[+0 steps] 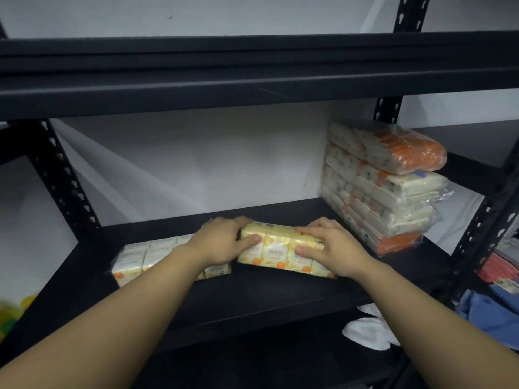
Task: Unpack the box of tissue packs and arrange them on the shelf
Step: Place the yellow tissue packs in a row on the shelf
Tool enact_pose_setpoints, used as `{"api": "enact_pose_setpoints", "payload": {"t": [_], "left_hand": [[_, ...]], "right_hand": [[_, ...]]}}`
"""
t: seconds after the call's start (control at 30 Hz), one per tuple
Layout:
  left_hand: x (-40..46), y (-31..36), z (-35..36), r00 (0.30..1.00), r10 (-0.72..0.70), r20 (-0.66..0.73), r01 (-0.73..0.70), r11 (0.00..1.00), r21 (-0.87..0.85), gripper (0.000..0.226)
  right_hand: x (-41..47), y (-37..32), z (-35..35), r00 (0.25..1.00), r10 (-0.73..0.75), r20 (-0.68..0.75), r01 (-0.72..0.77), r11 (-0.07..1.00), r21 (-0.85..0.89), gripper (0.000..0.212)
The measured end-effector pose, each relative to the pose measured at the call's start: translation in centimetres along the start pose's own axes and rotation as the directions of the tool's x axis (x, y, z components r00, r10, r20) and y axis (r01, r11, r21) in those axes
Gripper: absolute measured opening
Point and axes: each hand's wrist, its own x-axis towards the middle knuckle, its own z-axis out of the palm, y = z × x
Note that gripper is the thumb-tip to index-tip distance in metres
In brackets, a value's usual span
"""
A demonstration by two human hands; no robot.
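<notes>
A yellow-and-white tissue pack point(276, 252) with orange dots lies on the black shelf board point(252, 299), near its middle. My left hand point(222, 242) grips the pack's left end, thumb on the front face. My right hand point(334, 248) grips its right end, fingers over the top edge. To the left, another similar tissue pack point(140, 258) lies flat on the same board, partly hidden under my left forearm. The box is not in view.
A tall stack of wrapped tissue bundles point(384, 186) with orange ends stands at the shelf's right. An upper shelf beam point(252, 80) hangs overhead. Black uprights point(61, 175) flank the bay. Folded cloths point(494, 307) lie on a neighbouring rack at the right; yellow objects point(11, 313) at far left.
</notes>
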Motion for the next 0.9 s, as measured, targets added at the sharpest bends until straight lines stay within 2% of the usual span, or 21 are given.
{"api": "enact_pose_setpoints", "payload": {"t": [0.07,0.2,0.3,0.43,0.53,0.63,0.7,0.77,0.9], "left_hand": [[-0.2,-0.6,0.9,1.000,0.002,0.020,-0.003,0.997,0.078,0.066],[-0.4,-0.4,1.2,0.999,0.019,0.029,-0.022,0.994,0.104,0.067],[-0.2,-0.5,1.1,0.999,0.044,0.014,-0.045,0.998,0.045,0.065],[-0.2,-0.7,1.3,0.997,0.033,-0.071,-0.042,0.992,-0.120,0.067],[-0.3,-0.8,1.2,0.984,-0.043,-0.172,-0.012,0.952,-0.305,0.084],[-0.4,-0.4,1.0,0.981,-0.089,-0.175,0.002,0.895,-0.446,0.103],[-0.4,0.5,1.3,0.995,-0.031,-0.095,-0.025,0.847,-0.532,0.106],[-0.2,1.7,1.7,0.998,0.045,-0.037,-0.058,0.782,-0.620,0.104],[0.2,3.0,2.1,0.994,0.033,-0.108,-0.099,0.715,-0.692,0.087]], "right_hand": [[0.4,-0.4,0.0,0.999,-0.024,0.038,0.027,0.996,-0.080,0.070],[1.1,-1.8,-0.7,0.992,0.010,0.128,0.016,0.979,-0.201,0.075],[2.5,-4.1,-0.7,0.980,0.032,0.199,0.023,0.963,-0.268,0.082],[4.3,-5.9,0.8,0.980,0.037,0.197,0.001,0.982,-0.189,0.089],[4.3,-5.6,0.9,0.997,0.045,0.056,-0.043,0.999,-0.025,0.079],[3.8,-5.9,0.7,0.985,0.118,-0.128,-0.079,0.957,0.278,0.079],[3.4,-6.5,0.8,0.972,0.180,-0.153,-0.089,0.879,0.469,0.081],[3.2,-7.2,1.4,0.969,0.202,-0.144,-0.081,0.806,0.586,0.080],[2.4,-7.1,2.2,0.967,0.222,-0.128,-0.086,0.750,0.656,0.080]]}}
